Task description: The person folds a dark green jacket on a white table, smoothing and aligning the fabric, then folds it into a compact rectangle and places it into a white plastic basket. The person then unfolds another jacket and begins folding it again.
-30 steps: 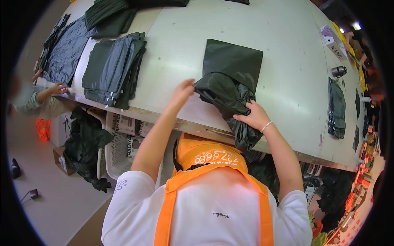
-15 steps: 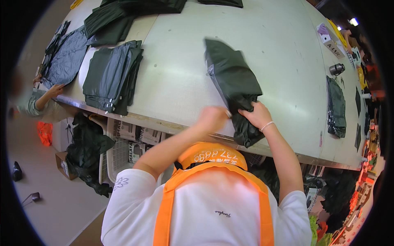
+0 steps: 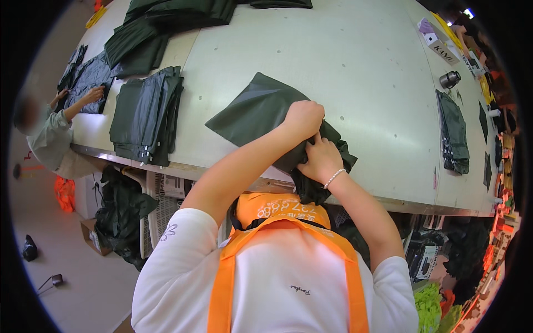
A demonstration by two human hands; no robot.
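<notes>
A flat dark green plastic bag (image 3: 250,114) lies slanted on the pale table (image 3: 361,100) near its front edge. My left hand (image 3: 302,117) grips the bag's near end. My right hand (image 3: 321,161), a bead bracelet on its wrist, sits just below and touches the left one, holding a crumpled dark garment (image 3: 313,188) at the bag's mouth. Part of the garment hangs over the table's edge. How much of it is inside the bag is hidden by my hands.
A stack of dark folded bags (image 3: 145,114) lies to the left, with more dark pieces (image 3: 166,28) at the back. Another person (image 3: 50,133) handles grey bags (image 3: 89,83) at the far left. A dark packet (image 3: 454,133), a black cylinder (image 3: 449,79) and a box (image 3: 430,39) are on the right.
The bag has swung from upright to slanting left. My left hand left the bag's far side and came in against my right hand at the bag's mouth.
</notes>
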